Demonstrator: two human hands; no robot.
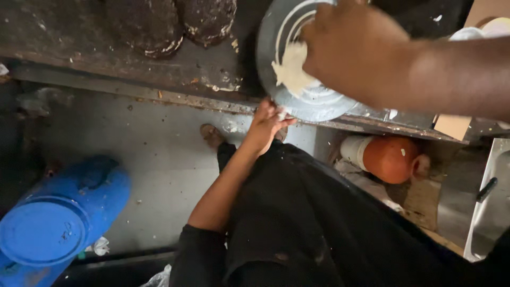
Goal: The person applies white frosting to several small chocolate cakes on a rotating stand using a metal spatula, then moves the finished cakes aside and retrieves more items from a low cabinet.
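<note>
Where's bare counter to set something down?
Dark counter left of the two round dark slabs is bare. Crowded at the metal plate: right hand presses dough, left hand grips its rim.

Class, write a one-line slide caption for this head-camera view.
Right hand presses pale dough onto a round metal plate; left hand steadies its rim.

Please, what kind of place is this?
Probably a working kitchen: the right hand presses pale dough on a steel plate, beside a stained counter and blue drum.

Black short-sleeved top, black trousers (dusty), brown sandals, bare forearms.
</note>
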